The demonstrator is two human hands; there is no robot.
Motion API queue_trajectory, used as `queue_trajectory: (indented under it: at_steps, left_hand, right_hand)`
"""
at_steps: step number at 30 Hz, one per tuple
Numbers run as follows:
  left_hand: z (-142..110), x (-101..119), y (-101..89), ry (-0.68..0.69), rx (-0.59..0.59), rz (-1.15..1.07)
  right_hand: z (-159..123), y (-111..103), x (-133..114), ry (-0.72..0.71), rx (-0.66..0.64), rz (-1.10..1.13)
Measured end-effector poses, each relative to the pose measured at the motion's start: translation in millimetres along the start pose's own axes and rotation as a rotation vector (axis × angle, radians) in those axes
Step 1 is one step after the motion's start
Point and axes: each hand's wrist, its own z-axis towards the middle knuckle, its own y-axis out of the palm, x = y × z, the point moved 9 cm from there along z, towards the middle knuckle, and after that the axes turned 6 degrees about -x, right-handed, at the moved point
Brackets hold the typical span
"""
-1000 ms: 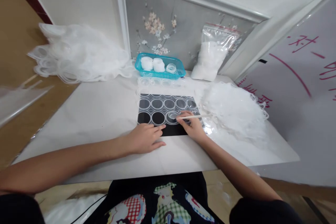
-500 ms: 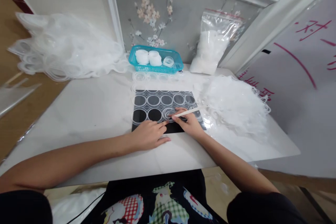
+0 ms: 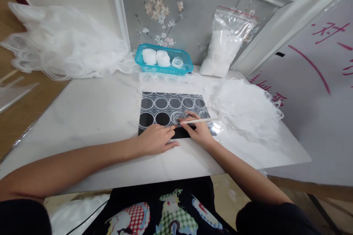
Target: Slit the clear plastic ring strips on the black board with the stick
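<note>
A translucent sheet with rows of ring outlines (image 3: 168, 109) lies over a black mat (image 3: 183, 133) on the white table. My left hand (image 3: 157, 138) rests flat at the mat's near edge, fingers stretched out, the index fingertip touching the sheet. My right hand (image 3: 197, 129) pinches a thin white stick (image 3: 202, 120) that points off to the right. Its fingertips are at a clear round piece (image 3: 178, 117) in the near row of rings. Whether the fingers also grip that piece I cannot tell. Left of it, two ring openings show plain black.
A blue tray (image 3: 164, 70) with stacks of white discs stands at the back. A zip bag of white pieces (image 3: 224, 53) leans on the wall. Heaps of translucent ring sheets lie left (image 3: 66, 44) and right (image 3: 245, 110). A whiteboard with red writing (image 3: 306, 117) stands on the right.
My left hand has slid slightly right, its index fingertip now close to the right fingertips. The stick tilted up, then levelled again. The camera view has shifted a little.
</note>
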Motion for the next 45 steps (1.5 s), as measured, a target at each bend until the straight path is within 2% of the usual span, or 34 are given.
queue_trajectory:
  at_steps: [4, 6, 7, 9, 10, 11, 13, 14, 16, 19, 21, 23, 28, 37, 45]
  left_hand:
    - [3, -7, -2.4, -0.067, -0.068, -0.136]
    - [3, -12, -5.2, -0.103, -0.073, -0.166]
    - [3, -14, -6.7, -0.117, -0.073, -0.173]
    - [2, -17, -9.0, -0.134, -0.078, -0.189]
    - [2, -18, -9.9, -0.136, -0.083, -0.198]
    - [1, -18, -10.6, -0.130, -0.091, -0.204]
    - [2, -17, -12.8, -0.120, -0.099, -0.192]
    - [3, -15, -14.5, -0.117, -0.094, -0.173]
    - [7, -10, -18.1, -0.108, -0.068, -0.118]
    - [17, 5, -19.0, -0.060, -0.032, -0.022]
    - [26, 17, -14.7, -0.008, -0.032, 0.031]
    - [35, 25, -9.0, 0.026, -0.038, 0.069]
    - [46, 28, -0.6, 0.014, -0.040, 0.111]
    - [45, 27, 2.9, -0.009, -0.002, 0.104]
    - [49, 23, 3.7, -0.064, -0.046, -0.022]
  right_hand:
    - [-8, 14, -26, -0.180, -0.020, -0.348]
    - [1, 7, -26, -0.224, -0.005, -0.440]
    - [10, -6, -21, -0.205, 0.048, -0.463]
    - [28, -53, -2, -0.101, 0.248, -0.471]
    - [30, -86, 11, -0.004, 0.445, -0.450]
    - [28, -113, 22, 0.068, 0.587, -0.414]
    - [21, -141, 34, 0.098, 0.706, -0.363]
    - [16, -142, 37, 0.089, 0.679, -0.336]
    - [5, -123, 38, 0.063, 0.517, -0.269]
    - [-16, -74, 40, 0.080, 0.275, -0.098]
    - [-24, -51, 41, 0.110, 0.197, 0.024]
    - [-25, -39, 43, 0.139, 0.154, 0.111]
    - [-19, -37, 47, 0.153, 0.121, 0.165]
    - [-21, -38, 46, 0.155, 0.133, 0.147]
    - [-22, -36, 40, 0.134, 0.116, 0.076]
